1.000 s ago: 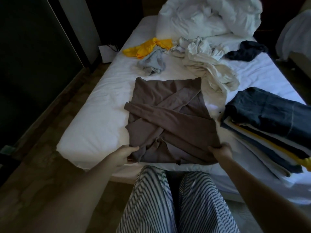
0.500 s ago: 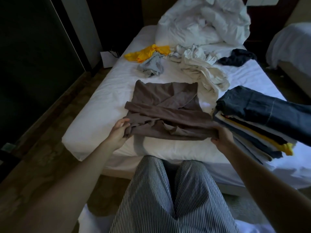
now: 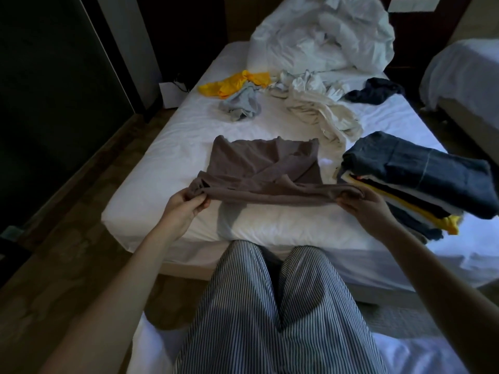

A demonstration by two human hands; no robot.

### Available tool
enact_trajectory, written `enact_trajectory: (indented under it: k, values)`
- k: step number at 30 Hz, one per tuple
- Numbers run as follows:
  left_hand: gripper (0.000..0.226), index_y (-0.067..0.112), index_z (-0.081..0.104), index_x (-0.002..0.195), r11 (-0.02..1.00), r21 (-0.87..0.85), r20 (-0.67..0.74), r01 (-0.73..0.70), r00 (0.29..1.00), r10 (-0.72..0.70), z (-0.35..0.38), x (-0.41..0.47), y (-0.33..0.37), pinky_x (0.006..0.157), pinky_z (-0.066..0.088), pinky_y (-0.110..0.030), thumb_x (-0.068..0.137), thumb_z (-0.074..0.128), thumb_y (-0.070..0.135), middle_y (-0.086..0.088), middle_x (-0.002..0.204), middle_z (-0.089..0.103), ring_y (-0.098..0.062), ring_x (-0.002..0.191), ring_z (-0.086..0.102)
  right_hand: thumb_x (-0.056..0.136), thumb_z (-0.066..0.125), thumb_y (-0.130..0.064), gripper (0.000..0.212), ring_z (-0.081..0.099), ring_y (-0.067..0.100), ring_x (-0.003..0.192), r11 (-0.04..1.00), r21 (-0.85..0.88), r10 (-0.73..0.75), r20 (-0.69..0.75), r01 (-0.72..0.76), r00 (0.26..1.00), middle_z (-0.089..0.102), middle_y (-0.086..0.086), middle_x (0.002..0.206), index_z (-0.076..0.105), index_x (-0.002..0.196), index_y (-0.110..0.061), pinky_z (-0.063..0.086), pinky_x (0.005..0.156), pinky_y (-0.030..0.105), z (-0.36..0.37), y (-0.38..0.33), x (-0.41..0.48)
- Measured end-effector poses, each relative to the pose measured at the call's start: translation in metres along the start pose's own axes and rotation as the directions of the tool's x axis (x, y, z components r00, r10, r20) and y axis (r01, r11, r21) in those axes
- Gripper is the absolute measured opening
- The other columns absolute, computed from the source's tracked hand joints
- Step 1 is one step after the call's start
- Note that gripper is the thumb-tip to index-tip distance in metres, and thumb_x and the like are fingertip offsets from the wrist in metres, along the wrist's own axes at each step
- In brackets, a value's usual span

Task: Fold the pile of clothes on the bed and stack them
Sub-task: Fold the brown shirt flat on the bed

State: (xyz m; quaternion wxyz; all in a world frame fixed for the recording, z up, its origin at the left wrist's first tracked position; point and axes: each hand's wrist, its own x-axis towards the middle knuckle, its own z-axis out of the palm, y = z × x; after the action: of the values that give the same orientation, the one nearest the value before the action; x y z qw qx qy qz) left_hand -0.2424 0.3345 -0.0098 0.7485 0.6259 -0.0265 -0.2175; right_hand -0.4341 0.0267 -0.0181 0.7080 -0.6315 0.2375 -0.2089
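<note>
Now the left hand (image 3: 183, 209) and right hand (image 3: 361, 205) pinch the brown top's (image 3: 259, 168) near edge, lifted farther over the bed (image 3: 162, 163) than before.

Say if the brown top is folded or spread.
Partly folded: left hand and right hand pinch the brown top by its raised near edge.

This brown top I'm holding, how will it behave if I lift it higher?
Probably floppy: the brown top drapes between left hand and right hand. Likely light, since pinches alone hold it. Its folds may slip loose.
</note>
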Motion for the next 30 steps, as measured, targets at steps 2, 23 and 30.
enact_trajectory:
  k: [2,23,30]
  values:
    - [0.012,0.005,0.058,0.102,0.982,0.186,-0.053,-0.044,0.997,0.054,0.002,0.000,-0.001,0.060,0.054,-0.017,0.095,0.050,0.000,-0.007,0.083,0.058,-0.010,0.063,0.061,0.084,0.055,0.012,0.024,0.062,0.006,0.060,0.975,-0.215,-0.091,-0.120,0.063,0.989,0.065,-0.002,0.062,0.064,0.079,-0.010,0.053,0.059,0.012,0.001,0.002,0.000]
    - [0.041,0.011,0.054,0.129,0.844,0.533,-0.046,-0.062,0.994,0.102,0.006,0.070,0.047,0.093,0.042,-0.029,0.094,0.054,0.033,0.000,0.120,0.057,-0.018,0.112,0.053,0.092,0.057,-0.020,0.022,0.047,0.013,0.061,0.939,-0.344,-0.073,-0.196,0.001,0.978,0.052,0.003,0.066,0.060,0.071,-0.017,0.037,0.057,0.025,0.013,-0.036,0.071]
    - [0.039,0.004,0.057,0.123,0.858,0.513,-0.105,0.006,0.993,0.056,0.045,0.201,0.070,0.086,0.045,-0.030,0.094,0.057,0.030,-0.007,0.121,0.058,-0.021,0.102,0.055,0.095,0.052,-0.028,0.016,0.056,0.020,0.082,0.921,-0.387,-0.051,-0.230,-0.044,0.972,0.057,0.002,0.082,0.058,0.090,-0.014,0.042,0.072,0.029,0.025,-0.043,0.191]
